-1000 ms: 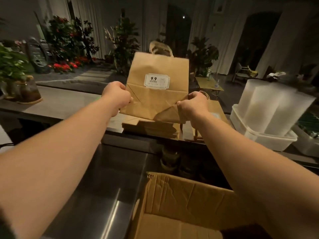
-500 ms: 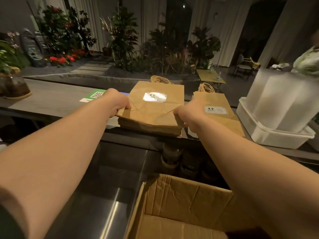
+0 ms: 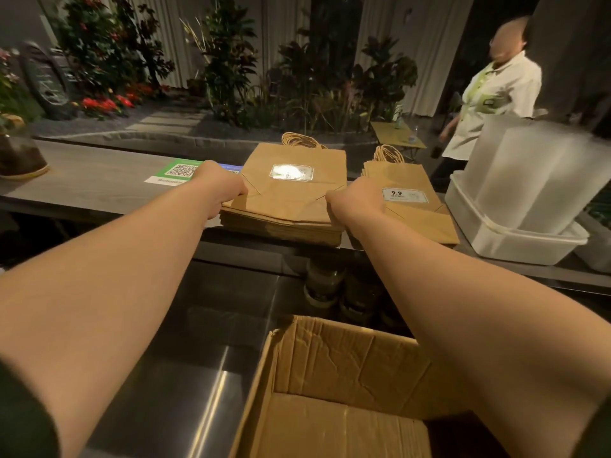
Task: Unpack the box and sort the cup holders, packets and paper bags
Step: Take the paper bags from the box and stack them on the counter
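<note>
A thick stack of flat brown paper bags (image 3: 291,196) with twine handles and a white label lies on the raised counter (image 3: 96,183). My left hand (image 3: 220,186) grips the stack's left edge and my right hand (image 3: 355,201) grips its right edge. A second, thinner stack of paper bags (image 3: 420,209) labelled "9.9" lies just to the right, partly behind my right hand. The open cardboard box (image 3: 334,368) stands below on the steel worktop, and what I see of its inside is bare. No cup holders or packets are in view.
White plastic tubs (image 3: 515,209) stand at the counter's right end. A green QR-code card (image 3: 175,173) lies left of the bags. Dark jars (image 3: 324,282) sit under the counter ledge. A person in a white coat (image 3: 489,100) stands beyond the counter. Plants fill the background.
The stack of bags, held upright a second ago, now lies flat on the counter with both hands still on its edges. A person has come into view at the right.
</note>
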`<state>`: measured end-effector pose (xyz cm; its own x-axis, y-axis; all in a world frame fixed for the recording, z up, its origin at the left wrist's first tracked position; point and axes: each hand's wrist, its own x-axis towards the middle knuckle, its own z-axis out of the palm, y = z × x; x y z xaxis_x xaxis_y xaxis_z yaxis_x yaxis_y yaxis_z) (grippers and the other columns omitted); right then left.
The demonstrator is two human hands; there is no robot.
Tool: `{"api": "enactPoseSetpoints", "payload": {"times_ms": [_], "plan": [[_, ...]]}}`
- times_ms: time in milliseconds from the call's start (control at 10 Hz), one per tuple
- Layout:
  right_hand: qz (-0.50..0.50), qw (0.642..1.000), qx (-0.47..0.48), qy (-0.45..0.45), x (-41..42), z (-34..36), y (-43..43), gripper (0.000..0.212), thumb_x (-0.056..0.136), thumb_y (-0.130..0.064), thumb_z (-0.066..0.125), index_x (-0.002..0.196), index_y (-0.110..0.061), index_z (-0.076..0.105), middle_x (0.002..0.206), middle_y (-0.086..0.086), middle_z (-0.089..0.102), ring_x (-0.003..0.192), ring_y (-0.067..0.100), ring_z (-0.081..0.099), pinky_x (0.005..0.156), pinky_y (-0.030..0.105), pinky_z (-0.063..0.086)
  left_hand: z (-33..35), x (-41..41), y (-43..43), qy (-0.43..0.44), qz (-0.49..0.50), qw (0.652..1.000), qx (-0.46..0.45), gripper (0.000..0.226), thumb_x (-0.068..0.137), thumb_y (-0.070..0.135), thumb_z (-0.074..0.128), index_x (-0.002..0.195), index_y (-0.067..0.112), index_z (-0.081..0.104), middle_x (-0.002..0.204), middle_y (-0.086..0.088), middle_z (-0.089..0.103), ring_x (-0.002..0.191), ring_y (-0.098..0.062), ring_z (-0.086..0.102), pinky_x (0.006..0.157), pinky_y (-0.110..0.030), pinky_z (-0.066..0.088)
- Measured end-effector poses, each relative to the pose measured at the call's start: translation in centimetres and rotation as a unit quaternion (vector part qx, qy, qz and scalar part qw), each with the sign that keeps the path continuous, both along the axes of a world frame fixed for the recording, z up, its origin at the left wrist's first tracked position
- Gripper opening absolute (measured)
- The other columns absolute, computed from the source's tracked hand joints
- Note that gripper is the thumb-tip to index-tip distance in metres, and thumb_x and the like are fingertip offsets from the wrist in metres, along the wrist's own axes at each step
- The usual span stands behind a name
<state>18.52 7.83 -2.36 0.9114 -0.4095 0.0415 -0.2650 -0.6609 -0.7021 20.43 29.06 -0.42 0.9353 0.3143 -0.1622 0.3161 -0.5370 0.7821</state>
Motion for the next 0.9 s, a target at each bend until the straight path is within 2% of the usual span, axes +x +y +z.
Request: {"api": "enactPoseSetpoints", "payload": {"times_ms": [100,200,300,400,500,600,700,800,900], "plan": [[-0.008,1.000,-0.004,-0.005,0.0,-0.4,0.1,0.017,0.090,-0.024,0.072,0.098,-0.009,0.067,0.080,0.002,0.057,0.069,0.015,0.054,0.059,0.026,0.046,-1.1,1.5,0.5,-0.037,-0.033,0.998,0.029,0.028,0.092,0.012,0.071,0.114,0.004,0.057,0.112,-0.019,0.058,0.066,-0.018,0.047,0.066,-0.030,0.048],[-0.010,1.000,-0.008,-0.023,0.0,-1.0,0.2,0.016,0.088,-0.024,0.072,0.095,-0.010,0.066,0.083,0.002,0.060,0.073,0.017,0.057,0.057,0.026,0.044,-1.3,1.4,0.4,-0.051,-0.024,0.997,0.045,0.025,0.091,0.012,0.072,0.108,0.004,0.056,0.120,-0.020,0.064,0.080,-0.023,0.056,0.072,-0.036,0.051],[-0.003,0.998,-0.031,-0.049,0.1,-1.3,0.1,0.021,0.092,-0.025,0.069,0.108,-0.012,0.064,0.106,0.006,0.065,0.094,0.022,0.063,0.069,0.030,0.046,-2.0,0.4,0.4,-0.044,-0.020,0.998,0.050,0.033,0.095,0.022,0.067,0.122,0.006,0.059,0.128,-0.015,0.062,0.100,-0.025,0.056,0.069,-0.034,0.048],[0.016,0.999,-0.040,-0.033,-0.2,-1.1,0.0,0.059,0.097,-0.041,0.064,0.144,-0.013,0.043,0.137,0.009,0.056,0.114,0.028,0.061,0.081,0.032,0.051,-2.2,0.9,1.2,-0.059,-0.055,0.995,0.051,0.048,0.101,0.034,0.062,0.145,0.018,0.050,0.116,-0.005,0.057,0.099,-0.021,0.054,0.076,-0.035,0.042],[0.095,0.994,-0.008,0.049,-1.8,1.2,-0.5,0.086,0.092,-0.056,0.067,0.154,-0.012,0.027,0.141,0.011,0.051,0.107,0.029,0.065,0.078,0.039,0.064,-0.9,0.1,2.7,-0.043,-0.175,0.982,0.058,0.073,0.095,0.040,0.071,0.156,0.032,0.032,0.127,-0.005,0.055,0.105,-0.023,0.057,0.079,-0.035,0.047],[0.185,0.961,-0.115,0.169,-3.6,3.5,-0.2,0.094,0.081,-0.047,0.083,0.148,-0.008,0.030,0.121,0.013,0.054,0.092,0.027,0.069,0.075,0.035,0.063,0.1,-0.1,3.3,0.044,-0.284,0.938,0.192,0.095,0.085,0.029,0.084,0.158,0.043,0.025,0.152,-0.010,0.044,0.124,-0.030,0.052,0.086,-0.036,0.046],[0.208,0.933,-0.225,0.188,-3.9,3.3,0.9,0.083,0.079,-0.039,0.087,0.141,-0.006,0.043,0.117,0.012,0.061,0.099,0.029,0.068,0.090,0.041,0.060,-0.5,-0.1,2.6,0.037,-0.308,0.890,0.333,0.088,0.081,0.023,0.087,0.149,0.033,0.034,0.142,-0.011,0.050,0.115,-0.029,0.051,0.086,-0.037,0.042],[0.207,0.930,-0.255,0.166,-3.6,2.4,1.2,0.067,0.079,-0.034,0.087,0.133,-0.007,0.057,0.114,0.011,0.063,0.105,0.029,0.065,0.094,0.040,0.059,-1.3,0.5,2.8,-0.006,-0.266,0.891,0.367,0.064,0.080,0.027,0.088,0.125,0.025,0.042,0.113,-0.007,0.057,0.100,-0.025,0.053,0.082,-0.040,0.042],[0.203,0.933,-0.255,0.154,-3.5,2.2,1.1,0.064,0.078,-0.031,0.088,0.129,-0.008,0.059,0.110,0.010,0.062,0.103,0.028,0.065,0.093,0.038,0.058,-1.4,0.6,3.0,-0.007,-0.262,0.889,0.375,0.052,0.083,0.028,0.085,0.116,0.021,0.047,0.100,-0.002,0.054,0.097,-0.024,0.052,0.081,-0.038,0.041]]}}
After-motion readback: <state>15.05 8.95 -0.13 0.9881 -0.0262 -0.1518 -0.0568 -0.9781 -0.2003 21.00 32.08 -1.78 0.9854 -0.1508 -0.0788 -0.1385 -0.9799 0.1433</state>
